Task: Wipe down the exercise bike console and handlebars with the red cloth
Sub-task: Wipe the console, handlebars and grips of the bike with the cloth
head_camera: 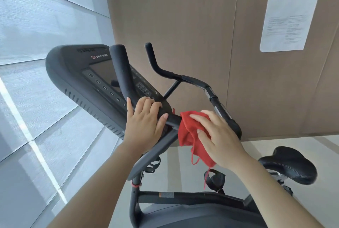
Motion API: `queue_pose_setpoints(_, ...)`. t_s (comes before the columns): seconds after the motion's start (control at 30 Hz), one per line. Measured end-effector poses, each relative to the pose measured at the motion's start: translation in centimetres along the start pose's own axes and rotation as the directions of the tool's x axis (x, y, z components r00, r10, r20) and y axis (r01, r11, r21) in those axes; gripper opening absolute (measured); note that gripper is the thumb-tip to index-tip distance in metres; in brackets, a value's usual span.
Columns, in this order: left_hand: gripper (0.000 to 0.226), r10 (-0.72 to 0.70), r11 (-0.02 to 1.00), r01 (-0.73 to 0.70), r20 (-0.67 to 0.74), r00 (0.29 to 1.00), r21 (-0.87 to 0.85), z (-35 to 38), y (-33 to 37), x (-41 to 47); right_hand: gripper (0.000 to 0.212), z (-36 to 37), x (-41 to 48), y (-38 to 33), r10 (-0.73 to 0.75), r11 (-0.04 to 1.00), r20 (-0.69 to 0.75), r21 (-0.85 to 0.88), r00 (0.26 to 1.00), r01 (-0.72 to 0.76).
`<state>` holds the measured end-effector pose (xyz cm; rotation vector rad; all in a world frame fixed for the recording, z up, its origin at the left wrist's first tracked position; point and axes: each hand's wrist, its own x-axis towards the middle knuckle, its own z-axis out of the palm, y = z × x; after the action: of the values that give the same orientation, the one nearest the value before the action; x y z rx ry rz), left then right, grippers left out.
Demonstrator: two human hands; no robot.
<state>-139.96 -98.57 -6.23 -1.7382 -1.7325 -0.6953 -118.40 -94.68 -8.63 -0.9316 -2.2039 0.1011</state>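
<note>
**Cloth on centre bar, between the two hands**

Right hand [218,136]: fingers fairly straight and spread, laid flat over the red cloth [187,132] and pressing it against the handlebars [121,73] at the short centre bar [172,120]. It does not look clenched. The cloth is bunched over the bar, with a loose tail hanging below the palm.

Left hand [145,117]: fingers curled round the base of the near upright horn, thumb along the bar, bracing. It sits just beside the cloth, with bare bar between them.

Axis: the centre bar runs from the left hand's grip toward the right hand. Behind the right hand, the far grip [220,106] curves away toward the far horn.

Judgement: the right hand is nearer the far grip, so that is the easy sweep. The console [73,73] lies beyond the left hand, so the cloth must pass that hand to reach it.

Saddle [291,163] off to the right, well apart.
</note>
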Motion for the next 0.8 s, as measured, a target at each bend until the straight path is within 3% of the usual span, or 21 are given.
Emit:
queue_pose_setpoints(0.23, 0.060, -0.060, 0.998, 0.060, 0.058, 0.997, -0.007, -0.9, 0.8, 0.2, 0.045, -1.4, 0.2, 1.4, -0.052, 0.986, 0.120, 0.165, 0.991, 0.032)
queue_pose_setpoints(0.43, 0.056, -0.145, 0.942, 0.158, 0.063, 0.987, -0.297, -1.4, 5.8, -0.9, 0.080, -2.5, 1.4, 4.2, -0.050, 0.939, 0.263, 0.340, 0.964, -0.044)
queue_pose_setpoints(0.57, 0.043, -0.116, 0.935, 0.145, 0.107, 0.987, -0.324, -0.7, 9.8, -1.0, 0.101, -3.0, 1.4, 6.4, -0.090, 0.892, 0.331, 0.446, 0.939, -0.072)
queue_pose_setpoints(0.8, 0.037, -0.221, 0.929, 0.227, 0.054, 0.974, -0.292, -0.8, 13.6, -1.0, 0.098, -3.9, 2.2, 10.6, -0.212, 0.886, 0.381, 0.464, 0.900, 0.013)
